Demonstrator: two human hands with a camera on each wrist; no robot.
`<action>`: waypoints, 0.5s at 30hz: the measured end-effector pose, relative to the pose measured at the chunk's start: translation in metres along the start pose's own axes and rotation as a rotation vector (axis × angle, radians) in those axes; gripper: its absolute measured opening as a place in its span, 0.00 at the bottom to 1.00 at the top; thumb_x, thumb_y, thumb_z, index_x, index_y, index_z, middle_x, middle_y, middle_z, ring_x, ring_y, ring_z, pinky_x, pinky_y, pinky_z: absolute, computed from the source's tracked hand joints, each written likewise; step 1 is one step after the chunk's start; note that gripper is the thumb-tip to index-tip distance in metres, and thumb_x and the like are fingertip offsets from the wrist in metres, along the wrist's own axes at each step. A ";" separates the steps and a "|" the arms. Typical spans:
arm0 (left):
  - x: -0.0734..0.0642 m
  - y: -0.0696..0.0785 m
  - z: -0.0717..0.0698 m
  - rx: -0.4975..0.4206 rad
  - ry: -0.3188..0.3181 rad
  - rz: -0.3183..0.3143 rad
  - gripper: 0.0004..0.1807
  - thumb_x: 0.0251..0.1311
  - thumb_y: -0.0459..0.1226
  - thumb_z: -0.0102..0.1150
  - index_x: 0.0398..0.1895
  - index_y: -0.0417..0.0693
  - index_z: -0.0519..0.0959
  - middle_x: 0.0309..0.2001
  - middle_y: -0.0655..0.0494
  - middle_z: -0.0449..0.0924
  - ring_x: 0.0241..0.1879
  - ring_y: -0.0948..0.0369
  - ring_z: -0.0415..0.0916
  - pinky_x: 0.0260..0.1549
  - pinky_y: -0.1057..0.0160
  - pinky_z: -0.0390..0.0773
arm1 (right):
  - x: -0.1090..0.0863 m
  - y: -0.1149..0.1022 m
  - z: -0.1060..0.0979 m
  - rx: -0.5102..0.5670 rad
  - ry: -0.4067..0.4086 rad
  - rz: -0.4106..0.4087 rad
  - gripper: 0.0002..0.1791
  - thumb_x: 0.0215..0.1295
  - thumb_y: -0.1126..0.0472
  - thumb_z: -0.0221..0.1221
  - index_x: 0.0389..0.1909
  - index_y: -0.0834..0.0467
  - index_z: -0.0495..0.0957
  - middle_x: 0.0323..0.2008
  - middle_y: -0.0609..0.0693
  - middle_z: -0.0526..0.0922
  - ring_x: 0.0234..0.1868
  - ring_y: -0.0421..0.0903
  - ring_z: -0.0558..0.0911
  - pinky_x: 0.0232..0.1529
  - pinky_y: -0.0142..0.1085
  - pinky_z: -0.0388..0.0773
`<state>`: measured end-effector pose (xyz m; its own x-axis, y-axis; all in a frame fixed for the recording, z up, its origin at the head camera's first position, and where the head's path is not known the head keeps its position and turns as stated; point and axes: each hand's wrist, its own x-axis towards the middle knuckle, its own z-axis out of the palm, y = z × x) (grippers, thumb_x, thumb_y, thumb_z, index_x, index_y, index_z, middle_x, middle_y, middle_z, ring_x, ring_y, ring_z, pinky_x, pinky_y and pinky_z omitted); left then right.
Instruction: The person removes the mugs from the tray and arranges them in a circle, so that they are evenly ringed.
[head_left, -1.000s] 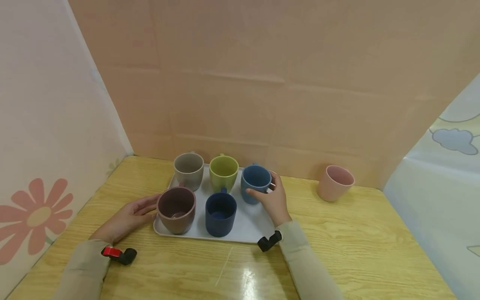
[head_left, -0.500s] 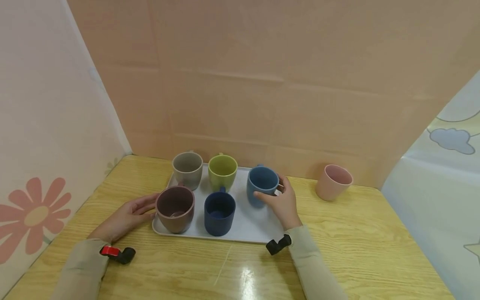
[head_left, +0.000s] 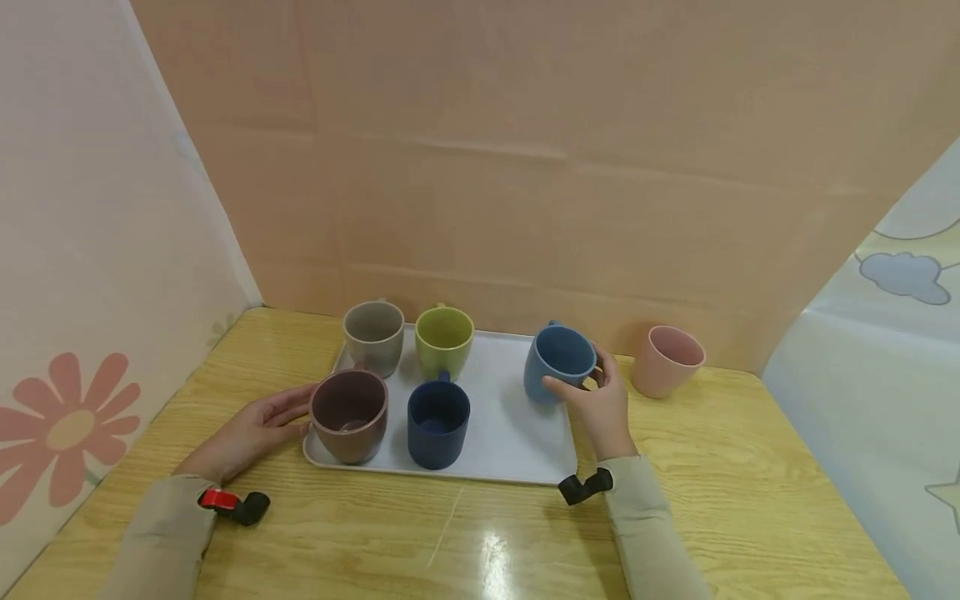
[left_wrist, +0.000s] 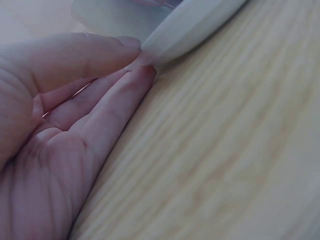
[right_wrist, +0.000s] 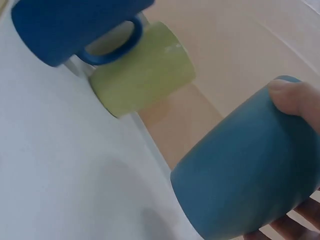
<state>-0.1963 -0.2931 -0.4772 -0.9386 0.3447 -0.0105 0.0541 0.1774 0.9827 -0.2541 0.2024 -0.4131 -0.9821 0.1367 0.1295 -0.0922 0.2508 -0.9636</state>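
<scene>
My right hand point(head_left: 602, 404) grips a light blue mug point(head_left: 542, 379) by its side, thumb near the rim and fingers round the far side. The mug hangs over the right end of the white tray point(head_left: 510, 450), its shadow on the tray in the right wrist view. At the tray's left edge, my left hand point(head_left: 255, 433) pinches the rim between thumb and fingertips, as the left wrist view shows. Beside it stands a mauve-brown mug point(head_left: 349, 446). A dark blue mug point(head_left: 438, 442), a green mug point(head_left: 444, 354) and a grey mug point(head_left: 375, 354) also stand on the tray.
A pink cup point(head_left: 663, 371) stands on the wooden table point(head_left: 720, 492) to the right of the tray, close to the right hand. A brown paper backdrop point(head_left: 480, 167) rises behind the table. Printed sheets point(head_left: 97, 208) flank both sides.
My right hand has carried the light blue mug rightward, away from the green mug toward the tray's right end. The left hand stays at the tray's left edge.
</scene>
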 end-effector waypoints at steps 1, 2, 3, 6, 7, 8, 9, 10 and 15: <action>0.000 0.000 0.000 -0.003 0.000 -0.001 0.35 0.73 0.37 0.58 0.78 0.38 0.57 0.76 0.38 0.56 0.63 0.75 0.70 0.56 0.73 0.74 | 0.001 0.000 -0.002 0.004 0.013 -0.003 0.51 0.50 0.57 0.80 0.74 0.51 0.63 0.66 0.50 0.70 0.64 0.49 0.70 0.59 0.37 0.73; 0.000 0.000 0.000 0.000 0.001 0.000 0.35 0.73 0.37 0.58 0.78 0.38 0.57 0.76 0.37 0.56 0.63 0.75 0.70 0.56 0.73 0.74 | 0.002 0.001 -0.005 0.002 0.026 -0.002 0.51 0.50 0.57 0.80 0.74 0.51 0.63 0.66 0.50 0.70 0.64 0.49 0.70 0.59 0.38 0.72; 0.000 -0.001 0.000 0.002 0.000 0.001 0.35 0.73 0.37 0.58 0.78 0.38 0.57 0.76 0.37 0.56 0.63 0.75 0.70 0.56 0.73 0.74 | 0.003 0.002 -0.007 -0.001 0.039 -0.005 0.51 0.50 0.57 0.80 0.74 0.52 0.63 0.66 0.50 0.70 0.64 0.49 0.70 0.59 0.39 0.72; 0.000 -0.001 0.000 0.007 0.004 0.004 0.35 0.73 0.37 0.58 0.78 0.37 0.57 0.76 0.37 0.57 0.63 0.75 0.71 0.56 0.74 0.74 | 0.007 0.006 -0.014 -0.019 0.071 -0.022 0.51 0.50 0.57 0.80 0.74 0.53 0.63 0.66 0.51 0.69 0.64 0.50 0.70 0.60 0.43 0.70; 0.000 -0.001 0.000 0.010 0.005 0.006 0.35 0.73 0.37 0.58 0.78 0.37 0.57 0.76 0.38 0.57 0.63 0.75 0.71 0.56 0.74 0.73 | 0.008 0.007 -0.016 -0.027 0.080 -0.031 0.51 0.50 0.57 0.79 0.74 0.54 0.63 0.66 0.52 0.69 0.64 0.51 0.70 0.60 0.45 0.69; 0.000 -0.001 0.000 0.012 0.008 0.006 0.35 0.73 0.37 0.58 0.78 0.38 0.58 0.76 0.38 0.58 0.63 0.75 0.71 0.56 0.74 0.73 | 0.009 0.008 -0.018 -0.033 0.090 -0.040 0.50 0.51 0.57 0.79 0.74 0.55 0.63 0.65 0.52 0.69 0.64 0.51 0.70 0.61 0.45 0.68; 0.000 -0.001 0.000 0.017 0.006 0.012 0.35 0.73 0.37 0.58 0.78 0.37 0.58 0.76 0.39 0.58 0.63 0.75 0.71 0.56 0.74 0.73 | 0.010 0.010 -0.020 -0.041 0.100 -0.047 0.50 0.51 0.57 0.79 0.73 0.55 0.63 0.65 0.53 0.70 0.63 0.52 0.70 0.61 0.45 0.68; 0.000 -0.001 0.000 0.019 0.009 0.012 0.35 0.73 0.37 0.58 0.78 0.38 0.58 0.76 0.40 0.59 0.63 0.74 0.71 0.56 0.74 0.73 | 0.011 0.011 -0.022 -0.046 0.111 -0.050 0.50 0.51 0.57 0.79 0.73 0.56 0.63 0.65 0.53 0.70 0.63 0.52 0.70 0.61 0.45 0.68; 0.000 -0.001 -0.001 0.025 -0.002 0.025 0.34 0.74 0.36 0.57 0.78 0.39 0.58 0.76 0.43 0.61 0.64 0.74 0.70 0.57 0.74 0.73 | 0.015 0.019 -0.032 -0.074 0.177 -0.030 0.49 0.52 0.55 0.78 0.73 0.56 0.63 0.63 0.54 0.71 0.62 0.51 0.71 0.59 0.41 0.68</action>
<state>-0.1969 -0.2940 -0.4781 -0.9363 0.3509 0.0142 0.0865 0.1914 0.9777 -0.2657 0.2400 -0.4220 -0.9344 0.2927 0.2032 -0.1023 0.3260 -0.9398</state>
